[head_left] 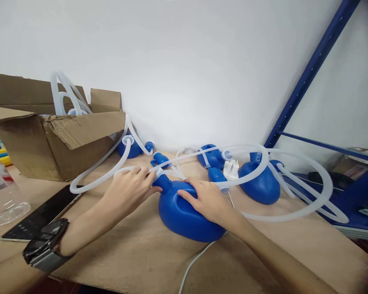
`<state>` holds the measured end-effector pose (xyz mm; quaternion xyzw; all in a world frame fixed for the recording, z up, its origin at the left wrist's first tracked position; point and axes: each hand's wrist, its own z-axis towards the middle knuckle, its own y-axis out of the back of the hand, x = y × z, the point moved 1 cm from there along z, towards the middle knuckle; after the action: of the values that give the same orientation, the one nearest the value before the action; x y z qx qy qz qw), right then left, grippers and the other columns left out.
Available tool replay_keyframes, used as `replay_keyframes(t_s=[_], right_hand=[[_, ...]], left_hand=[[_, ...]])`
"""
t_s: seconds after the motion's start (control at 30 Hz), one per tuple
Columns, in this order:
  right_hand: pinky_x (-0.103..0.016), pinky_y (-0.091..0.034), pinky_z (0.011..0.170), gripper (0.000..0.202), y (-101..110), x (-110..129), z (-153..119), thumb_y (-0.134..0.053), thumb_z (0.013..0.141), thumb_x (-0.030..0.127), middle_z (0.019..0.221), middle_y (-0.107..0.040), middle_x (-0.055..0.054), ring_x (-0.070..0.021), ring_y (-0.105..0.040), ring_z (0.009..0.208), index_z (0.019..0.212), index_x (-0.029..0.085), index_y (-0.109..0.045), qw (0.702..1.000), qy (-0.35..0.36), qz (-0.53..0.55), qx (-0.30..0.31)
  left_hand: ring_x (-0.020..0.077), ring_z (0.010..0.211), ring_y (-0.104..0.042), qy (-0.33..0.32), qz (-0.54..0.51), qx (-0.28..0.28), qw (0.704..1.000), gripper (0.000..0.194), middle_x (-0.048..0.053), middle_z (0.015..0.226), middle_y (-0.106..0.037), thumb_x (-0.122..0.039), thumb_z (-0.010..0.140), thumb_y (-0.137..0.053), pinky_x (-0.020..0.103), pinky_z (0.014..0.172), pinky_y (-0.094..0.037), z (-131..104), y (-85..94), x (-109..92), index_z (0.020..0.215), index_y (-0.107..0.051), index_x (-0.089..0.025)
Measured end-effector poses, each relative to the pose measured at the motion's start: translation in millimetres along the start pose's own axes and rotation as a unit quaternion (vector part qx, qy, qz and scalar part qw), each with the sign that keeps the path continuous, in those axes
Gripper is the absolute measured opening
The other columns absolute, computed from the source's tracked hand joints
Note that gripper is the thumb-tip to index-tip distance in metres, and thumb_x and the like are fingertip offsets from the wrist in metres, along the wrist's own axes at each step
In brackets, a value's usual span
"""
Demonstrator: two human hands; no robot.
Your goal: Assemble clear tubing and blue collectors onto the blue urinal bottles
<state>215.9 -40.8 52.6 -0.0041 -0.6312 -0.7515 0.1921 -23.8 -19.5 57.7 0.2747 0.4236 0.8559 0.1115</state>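
A blue plastic bottle (190, 218), shaped like a portable urinal, lies on the wooden table with its neck pointing left and away. My right hand (207, 198) is closed over its moulded handle from above. At the bottle's mouth, my left hand (135, 185) has its fingers wrapped round the whitish cap (158, 173), mostly hidden by the fingers. Beyond it are another blue bottle (259, 183) to the right, one at the back (210, 155) and smaller blue pieces (161, 159). Translucent hoses (320, 196) loop around them.
An open cardboard box (27, 151) with hoses sticking out stands at the left. In front of it lie a dark phone (38, 216) and a clear plastic bottle (7, 196). A white power adapter (231, 169), a thin cable (191, 263) and a blue metal rack (306, 81) are there too.
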Motion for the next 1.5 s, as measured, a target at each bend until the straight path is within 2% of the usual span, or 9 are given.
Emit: replay_keyframes(t_s=[0.1, 0.17, 0.33, 0.53, 0.77, 1.07, 1.27, 1.4, 1.5], right_hand=[[-0.041, -0.05, 0.086, 0.05, 4, 0, 3, -0.047, 0.102, 0.06, 0.115, -0.075, -0.013, -0.0344, -0.071, 0.105, 0.122, 0.02, -0.07, 1.0, 0.019, -0.004, -0.002], [-0.04, -0.049, 0.087, 0.057, 6, -2, 9, -0.039, 0.104, 0.064, 0.113, -0.076, -0.013, -0.0333, -0.071, 0.105, 0.116, 0.019, -0.072, 0.999, 0.035, 0.014, 0.008], [-0.036, -0.048, 0.077, 0.073, 12, -3, 30, -0.031, 0.098, 0.079, 0.086, -0.075, -0.01, -0.0285, -0.071, 0.085, 0.079, 0.019, -0.069, 0.992, -0.001, 0.068, 0.102], [-0.034, -0.047, 0.058, 0.067, 19, 8, 44, -0.049, 0.088, 0.08, 0.055, -0.063, -0.007, -0.0211, -0.06, 0.05, 0.06, 0.02, -0.056, 0.973, -0.076, 0.074, 0.205], [-0.031, -0.048, 0.052, 0.064, 17, 4, 54, -0.05, 0.092, 0.071, 0.049, -0.058, -0.004, -0.0153, -0.053, 0.041, 0.052, 0.021, -0.048, 0.944, -0.066, 0.145, 0.289], [-0.034, -0.05, 0.056, 0.069, 15, 5, 50, -0.045, 0.092, 0.077, 0.047, -0.057, -0.006, -0.017, -0.052, 0.043, 0.049, 0.022, -0.045, 0.956, -0.075, 0.108, 0.263], [-0.036, -0.05, 0.06, 0.077, 14, 0, 50, -0.04, 0.088, 0.087, 0.052, -0.06, -0.009, -0.0192, -0.056, 0.048, 0.048, 0.021, -0.049, 0.962, -0.063, 0.099, 0.248], [-0.034, -0.047, 0.059, 0.079, 13, 1, 46, -0.04, 0.087, 0.089, 0.051, -0.059, -0.008, -0.0184, -0.056, 0.047, 0.053, 0.019, -0.053, 0.965, -0.073, 0.093, 0.233], [-0.033, -0.045, 0.059, 0.078, 11, 1, 40, -0.039, 0.087, 0.09, 0.059, -0.064, -0.007, -0.0216, -0.062, 0.054, 0.076, 0.018, -0.068, 0.977, -0.064, 0.091, 0.18]], left_hand=[[0.0341, 0.117, -0.064, -0.079, -0.092, -0.04, 0.992, 0.053, 0.015, 0.129, -0.067, -0.062, 0.098, -0.049, 0.043, 0.092, -0.049, 16, 5.5, 6, 0.13, -0.066, -0.023], [0.0298, 0.125, -0.06, -0.121, -0.198, -0.007, 0.973, 0.05, 0.01, 0.137, -0.065, -0.057, 0.104, -0.037, 0.044, 0.103, -0.046, 29, 6.2, 8, 0.131, -0.066, -0.027], [0.018, 0.084, -0.066, -0.083, -0.346, 0.136, 0.925, 0.032, 0.004, 0.094, -0.074, -0.036, 0.103, -0.047, 0.03, 0.078, -0.046, 51, 2.8, 3, 0.097, -0.075, -0.021], [0.0169, 0.079, -0.063, -0.015, -0.374, 0.088, 0.923, 0.022, 0.003, 0.087, -0.072, -0.029, 0.097, -0.052, 0.028, 0.07, -0.039, 44, -2.3, 1, 0.09, -0.071, -0.019], [0.0169, 0.073, -0.059, 0.02, -0.343, 0.077, 0.936, 0.023, 0.004, 0.081, -0.067, -0.033, 0.096, -0.05, 0.028, 0.065, -0.033, 42, -9.5, -7, 0.083, -0.062, -0.018], [0.0164, 0.071, -0.061, 0.085, -0.407, 0.057, 0.908, 0.017, 0.002, 0.076, -0.068, -0.026, 0.086, -0.056, 0.027, 0.063, -0.036, 47, -17.3, -8, 0.07, -0.053, -0.019], [0.0252, 0.12, -0.063, 0.033, -0.422, -0.018, 0.906, 0.035, 0.009, 0.129, -0.068, -0.043, 0.094, -0.061, 0.039, 0.103, -0.051, 24, -14.4, -3, 0.121, -0.062, -0.02], [0.0246, 0.135, -0.055, 0.017, -0.415, -0.066, 0.907, 0.032, 0.008, 0.14, -0.062, -0.046, 0.098, -0.058, 0.042, 0.116, -0.046, 5, 4.0, 11, 0.119, -0.065, -0.022], [0.0223, 0.13, -0.059, 0.013, -0.402, -0.09, 0.911, 0.026, 0.005, 0.135, -0.065, -0.043, 0.1, -0.057, 0.038, 0.114, -0.048, -19, 13.7, 22, 0.114, -0.067, -0.024]])
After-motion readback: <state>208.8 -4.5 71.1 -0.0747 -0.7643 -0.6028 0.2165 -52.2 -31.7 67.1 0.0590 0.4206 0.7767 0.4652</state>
